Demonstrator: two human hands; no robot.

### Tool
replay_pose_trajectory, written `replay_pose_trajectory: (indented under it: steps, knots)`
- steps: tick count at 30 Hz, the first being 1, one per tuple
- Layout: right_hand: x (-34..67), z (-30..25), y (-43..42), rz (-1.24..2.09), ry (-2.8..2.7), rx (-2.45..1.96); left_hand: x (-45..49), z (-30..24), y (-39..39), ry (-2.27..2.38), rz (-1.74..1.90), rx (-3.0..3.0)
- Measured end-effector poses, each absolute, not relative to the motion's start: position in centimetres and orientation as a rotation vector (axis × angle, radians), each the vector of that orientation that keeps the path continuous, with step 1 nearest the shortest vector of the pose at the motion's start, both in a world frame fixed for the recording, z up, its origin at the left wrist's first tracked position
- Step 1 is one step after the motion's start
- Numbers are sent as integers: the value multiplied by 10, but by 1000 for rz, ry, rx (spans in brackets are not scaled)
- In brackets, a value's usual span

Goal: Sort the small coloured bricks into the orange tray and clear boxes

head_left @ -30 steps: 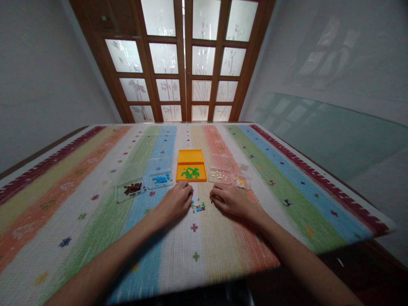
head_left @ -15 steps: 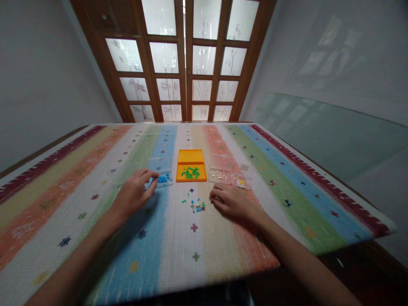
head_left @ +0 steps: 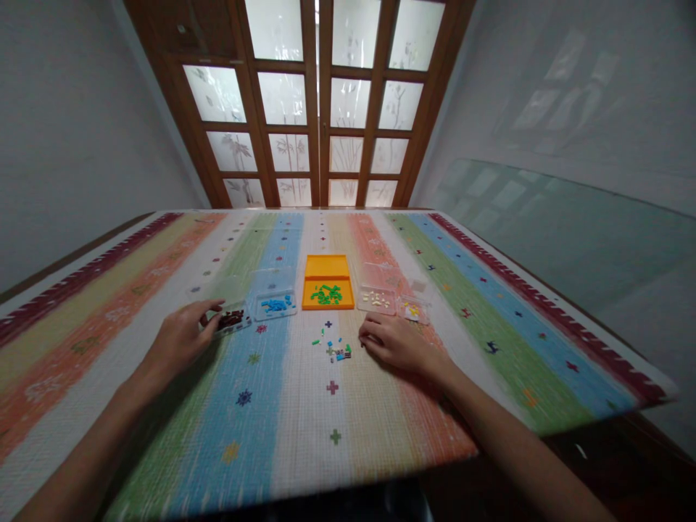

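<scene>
My left hand (head_left: pixel 182 332) is at the left end of a clear box of dark brown pieces (head_left: pixel 233 319). Its thumb and fingers are apart around that end, and nothing shows between them. My right hand (head_left: pixel 392 344) rests on the cloth with its fingers curled in; whatever they may hold is hidden. Just left of it lies a loose cluster of tiny building bricks (head_left: pixel 341 354), green, blue, white and grey-brown.
Beyond the hands stand a clear box of blue bricks (head_left: pixel 276 305), an open orange case (head_left: pixel 328 307) with green bricks, a clear box of cream pieces (head_left: pixel 376 299) and a smaller yellow-and-white one (head_left: pixel 412 310). A striped cloth (head_left: pixel 304 435) covers the table.
My left hand has moved left from the blue bricks to the left end of the brown-piece box, uncovering both boxes. My right hand has stayed in place.
</scene>
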State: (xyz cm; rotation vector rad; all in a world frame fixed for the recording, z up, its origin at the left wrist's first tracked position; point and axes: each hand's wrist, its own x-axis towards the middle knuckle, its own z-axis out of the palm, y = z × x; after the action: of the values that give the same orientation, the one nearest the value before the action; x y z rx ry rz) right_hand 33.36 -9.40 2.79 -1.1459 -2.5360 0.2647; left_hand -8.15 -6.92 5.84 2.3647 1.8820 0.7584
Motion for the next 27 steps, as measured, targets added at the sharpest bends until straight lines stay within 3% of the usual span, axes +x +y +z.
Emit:
replay_pose_trajectory:
  steps: [7, 13, 27]
  knots:
    - [333, 30, -96, 272, -2530, -1167, -14, 65, -81, 1317, 869, 2573]
    - [333, 29, -95, 243, -2544, -1167, 45, 50, -77, 796, 639, 2705]
    - [334, 25, -92, 187, -2571, -1122, 87, 26, -60, 765, 386, 2746]
